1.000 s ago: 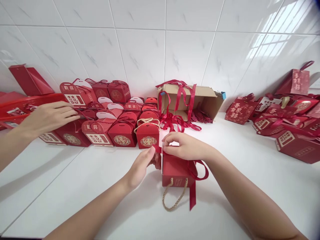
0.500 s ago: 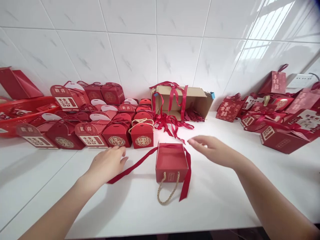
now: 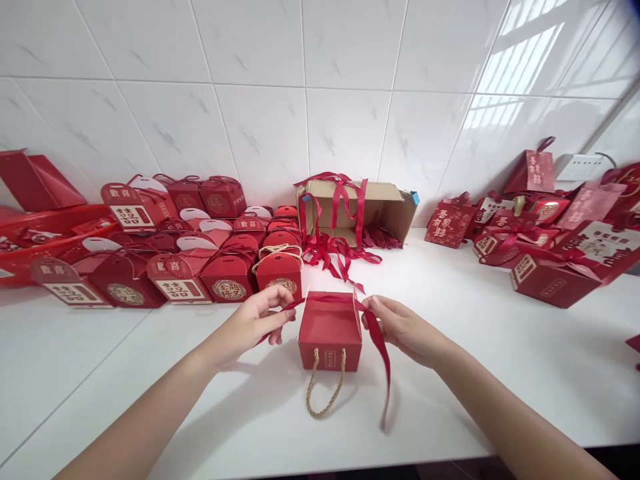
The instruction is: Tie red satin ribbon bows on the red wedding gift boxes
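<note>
A small red gift box (image 3: 331, 327) stands on the white table, with a twisted gold cord handle (image 3: 325, 405) hanging from its near side. A dark red ribbon (image 3: 381, 343) runs across the top of the box, and its two ends come out at the left and right. My left hand (image 3: 267, 317) pinches the ribbon just left of the box. On the other side, my right hand (image 3: 387, 320) has thumb and fingers closed on the ribbon near the box's upper right edge, and the loose end droops toward the table.
An open cardboard box (image 3: 387, 207) draped with red ribbons lies against the tiled wall. Rows of red gift boxes (image 3: 227, 277) stand at left, beside an orange-red basket (image 3: 30, 257). More red boxes (image 3: 555, 277) and a white power strip (image 3: 583, 167) are at right.
Both hands have moved in to the box's sides and taken hold of the ribbon. Its right end is now lifted and hangs from my right hand.
</note>
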Demonstrator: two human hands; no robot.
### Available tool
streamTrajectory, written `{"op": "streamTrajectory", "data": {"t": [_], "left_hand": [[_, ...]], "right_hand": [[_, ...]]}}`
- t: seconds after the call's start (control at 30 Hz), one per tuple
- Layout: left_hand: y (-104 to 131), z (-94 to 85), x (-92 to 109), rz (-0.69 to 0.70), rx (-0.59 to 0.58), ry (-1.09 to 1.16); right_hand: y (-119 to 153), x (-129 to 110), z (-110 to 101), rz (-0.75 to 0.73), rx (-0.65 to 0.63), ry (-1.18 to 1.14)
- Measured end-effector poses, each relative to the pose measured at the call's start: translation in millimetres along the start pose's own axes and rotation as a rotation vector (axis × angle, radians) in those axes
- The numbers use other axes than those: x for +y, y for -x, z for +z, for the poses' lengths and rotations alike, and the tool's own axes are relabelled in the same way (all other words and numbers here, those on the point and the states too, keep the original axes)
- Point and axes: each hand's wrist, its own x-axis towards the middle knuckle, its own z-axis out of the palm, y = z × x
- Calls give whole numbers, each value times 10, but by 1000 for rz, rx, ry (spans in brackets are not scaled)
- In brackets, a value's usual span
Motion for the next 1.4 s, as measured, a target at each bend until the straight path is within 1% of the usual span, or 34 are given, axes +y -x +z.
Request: {"op": "streamTrajectory", "data": {"t": [0.1,0.17,0.23,0.4,0.47,0.53,0.6,0.7,0.77,0.87,0.9,0.97,1.03,1.1,1.17,1.27,1.33,1.4], "left_hand": [[6,-46,33,6,-14,-37],[5,-61,76,20,-24,-55],[4,-70,123,9,-17,-65],[0,-71,225,-4,20,-73],[-9,-59,251,-8,-7,-78],[-34,-47,258,-16,-32,-62],[-76,-38,246,-23,-37,-8],[-146,-32,199,-48,-56,100],[-181,-25,154,-79,-74,150],[-200,13,68,-92,-69,179],[-199,35,36,-88,-63,179],[-194,87,-29,-89,-54,178],[-187,133,-85,-105,-47,177],[-179,157,-124,-119,-43,170],[-163,151,-149,-122,-25,149],[-109,104,-183,-127,9,108],[-50,74,-210,-130,-6,102],[23,64,-234,-134,-51,111]], "right_hand": [[-7,-40,14,-10,-33,93],[-15,-65,16,-29,-58,82],[-24,-89,13,-35,-70,8],[-53,-136,-24,4,-117,-266],[-73,-144,-44,-4,-91,-301],[-93,-145,-66,-14,-35,-286],[-104,-142,-90,-18,26,-228],[-96,-131,-131,-34,92,-72],[-74,-119,-156,-69,152,96],[-29,-89,-182,-154,263,435],[-14,-73,-184,-175,275,539],[5,-32,-178,-194,244,679],[4,24,-152,-196,197,745],[-21,101,-109,-213,183,766],[-65,193,-64,-232,174,789],[-127,308,-35,-193,142,798],[-138,327,-60,-174,146,798],[-119,293,-114,-191,171,808]]}}
